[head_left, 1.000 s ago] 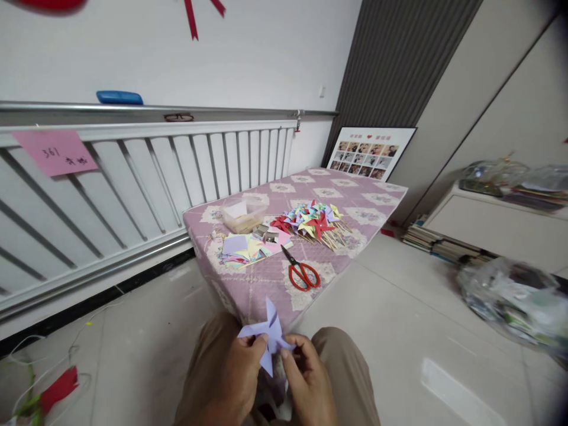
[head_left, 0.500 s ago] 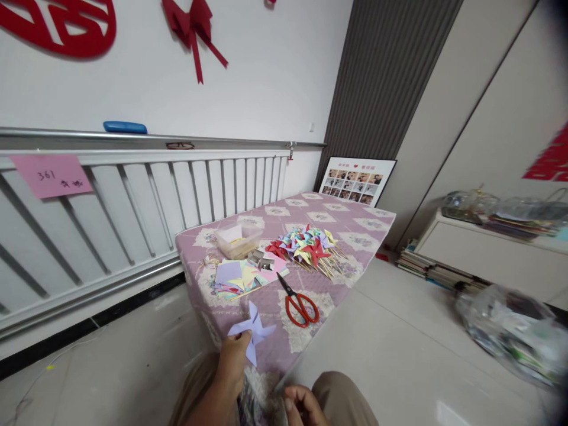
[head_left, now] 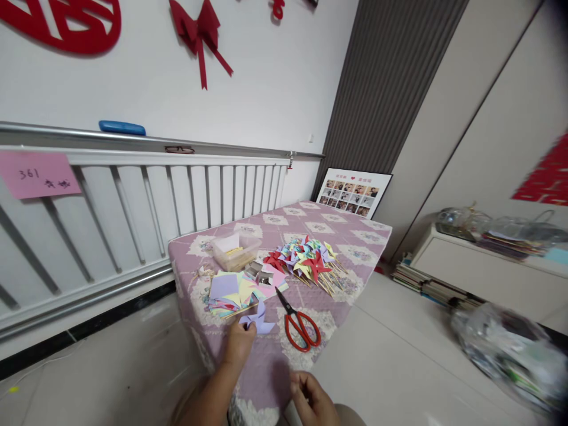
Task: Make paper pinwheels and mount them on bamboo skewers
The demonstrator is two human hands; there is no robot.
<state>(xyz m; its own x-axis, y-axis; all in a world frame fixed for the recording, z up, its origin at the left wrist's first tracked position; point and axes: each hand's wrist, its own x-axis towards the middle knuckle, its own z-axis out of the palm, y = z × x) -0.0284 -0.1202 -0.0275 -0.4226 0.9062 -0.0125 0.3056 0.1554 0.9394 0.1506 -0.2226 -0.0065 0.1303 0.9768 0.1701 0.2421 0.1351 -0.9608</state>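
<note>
A lilac paper pinwheel [head_left: 262, 324] is pinched in my left hand [head_left: 242, 341], just above the near part of the table. Down by the table's front edge, my right hand [head_left: 313, 399] has thumb and fingers pressed together; whatever they may hold is too small to make out. Red-handled scissors [head_left: 298, 324] lie to the right of the pinwheel, blades pointing away. Behind my left hand is a stack of coloured paper squares [head_left: 225, 287], with thin sticks at its near side. A small open box [head_left: 265, 278] with metal bits rests on pink paper.
Finished pinwheels on sticks [head_left: 306, 260] are heaped mid-table. A clear plastic tub [head_left: 235, 251] with sticks stands behind the paper. The patterned tablecloth [head_left: 319, 228] runs back to a photo board [head_left: 350, 192]. A white radiator [head_left: 177, 195] borders the left; a plastic bag [head_left: 510, 349] sits right.
My left hand has moved the pinwheel forward, closer to the paper stack. My right hand has risen slightly and shifted right, still pinched. The camera view has tilted a little.
</note>
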